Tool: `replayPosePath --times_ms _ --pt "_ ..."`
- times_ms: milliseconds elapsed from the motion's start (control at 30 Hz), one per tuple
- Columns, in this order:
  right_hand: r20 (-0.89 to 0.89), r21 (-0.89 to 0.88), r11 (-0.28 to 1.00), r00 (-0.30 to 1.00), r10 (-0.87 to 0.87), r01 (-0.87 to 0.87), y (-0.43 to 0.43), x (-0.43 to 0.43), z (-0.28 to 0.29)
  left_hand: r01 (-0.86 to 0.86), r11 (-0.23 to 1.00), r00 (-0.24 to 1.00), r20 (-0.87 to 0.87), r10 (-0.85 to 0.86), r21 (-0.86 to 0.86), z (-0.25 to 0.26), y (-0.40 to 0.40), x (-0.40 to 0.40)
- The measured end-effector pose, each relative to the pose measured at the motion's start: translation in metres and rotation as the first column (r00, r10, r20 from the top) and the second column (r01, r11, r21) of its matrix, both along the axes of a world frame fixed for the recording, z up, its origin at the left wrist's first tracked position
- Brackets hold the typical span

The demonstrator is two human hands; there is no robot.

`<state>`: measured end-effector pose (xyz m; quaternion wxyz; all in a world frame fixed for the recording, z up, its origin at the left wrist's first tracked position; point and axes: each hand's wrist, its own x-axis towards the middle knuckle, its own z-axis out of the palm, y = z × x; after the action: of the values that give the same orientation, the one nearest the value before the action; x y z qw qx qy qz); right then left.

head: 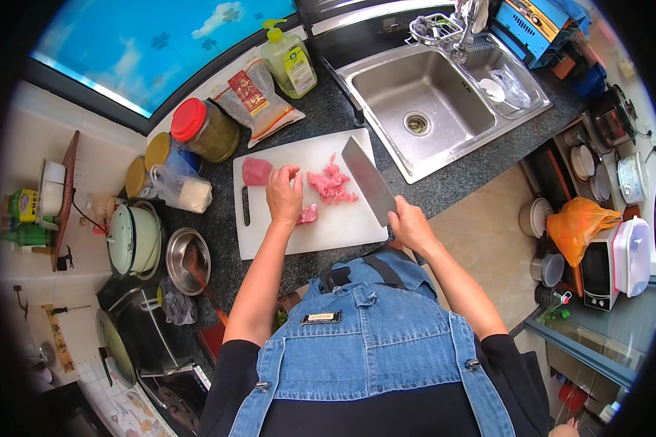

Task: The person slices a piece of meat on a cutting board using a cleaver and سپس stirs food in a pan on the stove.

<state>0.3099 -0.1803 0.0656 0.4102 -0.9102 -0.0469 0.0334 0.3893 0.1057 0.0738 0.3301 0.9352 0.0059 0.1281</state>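
Observation:
My right hand [411, 223] grips the handle of a cleaver [367, 177], whose broad steel blade is held over the right side of a white cutting board [273, 240]. Left of the blade lies a loose pile of sliced raw meat [331, 181]. My left hand [285, 194] is over the board with its fingers loosely bent and slightly apart, and I see nothing in them. A block of raw meat [257, 171] sits just left of its fingers. Close to my left wrist, on the right, is a smaller piece of raw meat [307, 214], partly hidden by the hand.
A steel sink [426, 98] adjoins the board's upper right. Behind the board stand a soap pump bottle [291, 63], a plastic food bag [257, 104] and a red-lidded jar [205, 131]. To the left are a steel bowl [183, 281] and a lidded enamel pot [134, 240].

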Motion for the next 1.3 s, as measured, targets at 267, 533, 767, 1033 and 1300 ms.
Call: replayPosePath --times_ms 267,533,767,1033,1300 --pt "-0.002 -0.199 0.975 0.995 0.099 -0.097 0.023 0.001 0.024 -0.048 0.992 0.993 -0.106 0.06 0.117 -0.04 0.03 -0.072" --pt "0.032 -0.042 0.995 0.996 0.089 -0.087 0.0 -0.009 0.017 -0.034 0.992 0.979 -0.196 0.057 0.118 -0.026 0.013 -0.092" --pt "-0.103 0.184 0.98 0.99 0.101 -0.081 0.009 -0.024 0.019 -0.092 0.952 0.958 -0.287 0.004 -0.292 -0.025 0.007 -0.091" --pt "-0.082 0.196 0.976 0.99 0.116 -0.099 0.008 -0.026 0.033 0.166 0.979 0.984 -0.08 -0.158 0.114 0.01 -0.011 -0.087" --pt "-0.041 0.022 0.975 0.975 0.22 -0.219 0.008 -0.036 0.04 -0.149 0.988 0.989 0.0 0.149 -0.049 -0.002 0.03 -0.096"
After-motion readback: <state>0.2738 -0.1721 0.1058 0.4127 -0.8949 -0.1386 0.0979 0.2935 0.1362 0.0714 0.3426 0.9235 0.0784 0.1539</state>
